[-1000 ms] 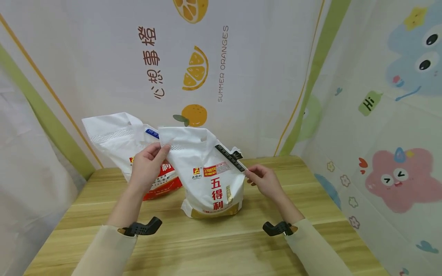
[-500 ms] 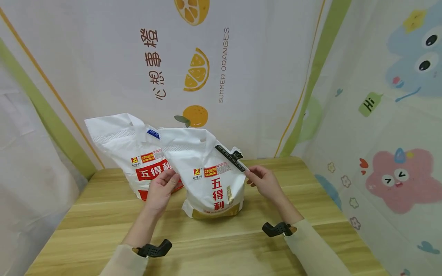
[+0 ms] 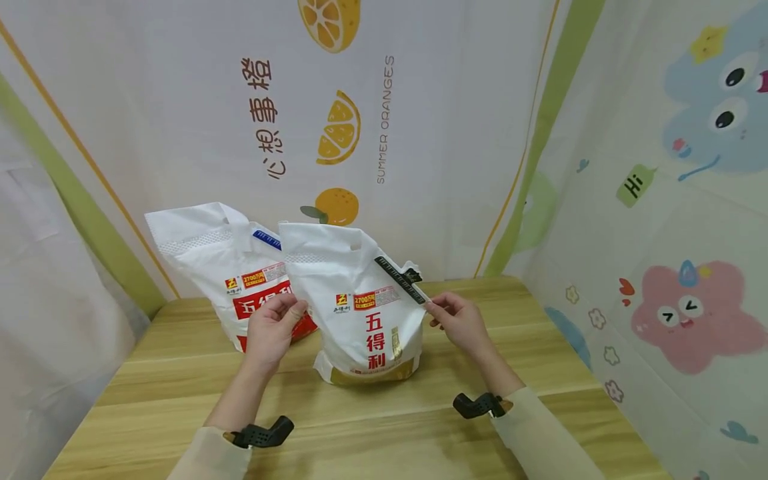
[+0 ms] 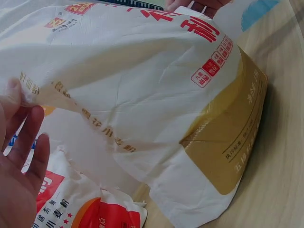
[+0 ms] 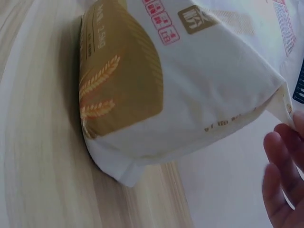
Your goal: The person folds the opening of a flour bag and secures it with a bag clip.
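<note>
A white flour bag (image 3: 330,277) with red lettering and a gold base stands upright on the table, its top folded towards the upper left. A black bag clip (image 3: 399,280) grips its slanted upper right edge. My left hand (image 3: 273,333) pinches the bag's left side edge between thumb and fingers, as the left wrist view shows close up. On the other side, my right hand (image 3: 461,323) pinches the corner just below the clip; in the right wrist view its fingers (image 5: 280,152) hold that folded tip. The bag's back is hidden.
Behind and to the left stands a second white flour bag (image 3: 201,243) with red panels, with a blue clip (image 3: 267,239) on its top edge. The wooden table (image 3: 360,433) meets printed cloth (image 3: 450,133) at the back and right.
My left hand has let go of the bag's upper left part, moved down and right, and taken the left side edge lower down. The right hand keeps its hold on the corner.
</note>
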Demonstrator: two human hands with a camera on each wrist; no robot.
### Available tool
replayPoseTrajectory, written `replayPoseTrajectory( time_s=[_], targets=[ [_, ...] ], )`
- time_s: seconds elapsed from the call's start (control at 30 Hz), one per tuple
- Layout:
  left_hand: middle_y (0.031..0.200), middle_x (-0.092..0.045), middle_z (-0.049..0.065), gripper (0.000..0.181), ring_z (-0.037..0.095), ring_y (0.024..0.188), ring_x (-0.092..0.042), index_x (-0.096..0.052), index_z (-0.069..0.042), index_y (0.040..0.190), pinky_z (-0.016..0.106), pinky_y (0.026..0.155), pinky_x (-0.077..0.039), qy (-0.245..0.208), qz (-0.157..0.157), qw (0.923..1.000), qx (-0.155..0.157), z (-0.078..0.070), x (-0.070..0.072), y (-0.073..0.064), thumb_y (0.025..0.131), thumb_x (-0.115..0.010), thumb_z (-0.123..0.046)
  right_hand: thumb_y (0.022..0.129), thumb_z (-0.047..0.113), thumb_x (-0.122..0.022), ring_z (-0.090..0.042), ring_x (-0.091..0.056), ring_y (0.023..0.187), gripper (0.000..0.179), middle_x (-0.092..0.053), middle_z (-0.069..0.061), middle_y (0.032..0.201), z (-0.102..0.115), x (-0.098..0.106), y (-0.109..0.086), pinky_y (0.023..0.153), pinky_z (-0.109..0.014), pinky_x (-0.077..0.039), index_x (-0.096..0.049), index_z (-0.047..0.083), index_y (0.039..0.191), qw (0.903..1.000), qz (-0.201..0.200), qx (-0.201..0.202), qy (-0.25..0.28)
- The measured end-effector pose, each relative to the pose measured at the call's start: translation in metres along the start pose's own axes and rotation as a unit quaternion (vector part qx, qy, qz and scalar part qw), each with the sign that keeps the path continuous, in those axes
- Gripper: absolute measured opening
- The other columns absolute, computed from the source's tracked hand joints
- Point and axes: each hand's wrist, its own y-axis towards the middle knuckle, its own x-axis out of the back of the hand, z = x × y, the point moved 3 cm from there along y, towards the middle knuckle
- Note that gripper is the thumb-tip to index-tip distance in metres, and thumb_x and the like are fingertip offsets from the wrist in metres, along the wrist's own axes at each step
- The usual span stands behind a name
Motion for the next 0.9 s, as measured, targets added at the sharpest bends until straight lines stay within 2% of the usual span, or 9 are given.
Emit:
replayPoseTrajectory(
  time_s=[0.17, 0.23, 0.3, 0.43, 0.5, 0.57, 0.63, 0.73, 0.9],
  targets=[
    [0.093, -0.077, -0.019, 0.018, 0.006, 0.093, -0.071, -0.073, -0.001, 0.119, 0.022, 0.090, -0.062, 0.004, 0.019, 0.9998, 0.011, 0.001, 0.001, 0.001, 0.107, -0.072, -0.014, 0.107, 0.022, -0.073, -0.013, -0.072, 0.077, 0.021, -0.077, -0.021, 0.102, 0.001, 0.001, 0.002, 0.070, -0.029, -0.061, -0.077, 0.001, 0.111, 0.9999, 0.008, 0.009, 0.002],
    [0.100, -0.077, -0.020, 0.023, 0.006, 0.099, -0.072, -0.070, -0.001, 0.126, 0.023, 0.092, -0.062, -0.004, 0.027, 0.9994, 0.021, 0.004, 0.001, 0.000, 0.108, -0.071, -0.016, 0.108, 0.023, -0.072, -0.016, -0.074, 0.081, 0.024, -0.078, -0.022, 0.106, 0.000, 0.001, 0.002, 0.072, -0.031, -0.062, -0.077, 0.000, 0.115, 0.9998, 0.014, 0.010, 0.011],
    [0.112, -0.075, -0.018, 0.032, 0.005, 0.107, -0.071, -0.064, -0.001, 0.138, 0.023, 0.097, -0.061, -0.017, 0.047, 0.9983, 0.030, 0.009, 0.000, -0.003, 0.110, -0.068, -0.015, 0.109, 0.026, -0.071, -0.022, -0.076, 0.093, 0.031, -0.077, -0.021, 0.114, -0.004, -0.002, 0.000, 0.080, -0.033, -0.063, -0.074, 0.001, 0.126, 0.9994, 0.032, 0.007, 0.015],
    [0.143, -0.065, -0.001, 0.057, 0.001, 0.122, -0.065, -0.044, -0.002, 0.161, 0.019, 0.104, -0.057, -0.019, 0.120, 0.9921, 0.030, 0.023, -0.007, -0.011, 0.109, -0.067, -0.009, 0.108, 0.031, -0.070, -0.040, -0.069, 0.129, 0.058, -0.069, -0.026, 0.142, -0.015, -0.012, -0.006, 0.103, -0.044, -0.062, -0.054, 0.004, 0.157, 0.9934, 0.112, -0.004, 0.026],
    [0.153, -0.060, 0.010, 0.069, 0.002, 0.129, -0.063, -0.037, -0.003, 0.166, 0.019, 0.109, -0.053, -0.001, 0.163, 0.9864, 0.019, 0.030, -0.013, -0.016, 0.106, -0.072, -0.010, 0.107, 0.034, -0.073, -0.049, -0.059, 0.143, 0.077, -0.058, -0.030, 0.156, -0.019, -0.019, -0.010, 0.114, -0.051, -0.057, -0.038, 0.006, 0.168, 0.9866, 0.158, -0.014, 0.040],
    [0.158, -0.057, 0.019, 0.079, 0.009, 0.135, -0.060, -0.035, -0.004, 0.166, 0.026, 0.114, -0.050, 0.016, 0.203, 0.9789, 0.012, 0.037, -0.020, -0.020, 0.102, -0.079, -0.016, 0.104, 0.039, -0.077, -0.053, -0.052, 0.150, 0.091, -0.051, -0.032, 0.162, -0.021, -0.026, -0.013, 0.118, -0.056, -0.052, -0.027, 0.008, 0.173, 0.9800, 0.190, -0.025, 0.054],
    [0.160, -0.056, 0.020, 0.085, 0.017, 0.140, -0.059, -0.036, -0.007, 0.165, 0.034, 0.117, -0.049, 0.035, 0.231, 0.9721, 0.013, 0.042, -0.027, -0.023, 0.097, -0.085, -0.023, 0.101, 0.043, -0.080, -0.053, -0.050, 0.151, 0.100, -0.050, -0.030, 0.163, -0.023, -0.033, -0.016, 0.120, -0.056, -0.051, -0.023, 0.008, 0.175, 0.9766, 0.204, -0.036, 0.056],
    [0.155, -0.059, 0.019, 0.086, 0.028, 0.138, -0.063, -0.039, -0.010, 0.160, 0.044, 0.114, -0.054, 0.056, 0.245, 0.9674, 0.029, 0.049, -0.036, -0.025, 0.093, -0.090, -0.028, 0.098, 0.045, -0.083, -0.043, -0.058, 0.145, 0.099, -0.058, -0.024, 0.156, -0.024, -0.041, -0.017, 0.117, -0.048, -0.052, -0.030, 0.005, 0.171, 0.9766, 0.208, -0.036, 0.041],
    [0.147, -0.067, 0.014, 0.078, 0.027, 0.127, -0.071, -0.046, -0.015, 0.155, 0.041, 0.104, -0.061, 0.085, 0.219, 0.9707, 0.052, 0.054, -0.043, -0.025, 0.092, -0.091, -0.027, 0.100, 0.041, -0.081, -0.026, -0.067, 0.129, 0.079, -0.068, -0.016, 0.143, -0.026, -0.051, -0.019, 0.107, -0.035, -0.054, -0.044, 0.007, 0.160, 0.9778, 0.203, -0.040, 0.036]
  ],
)
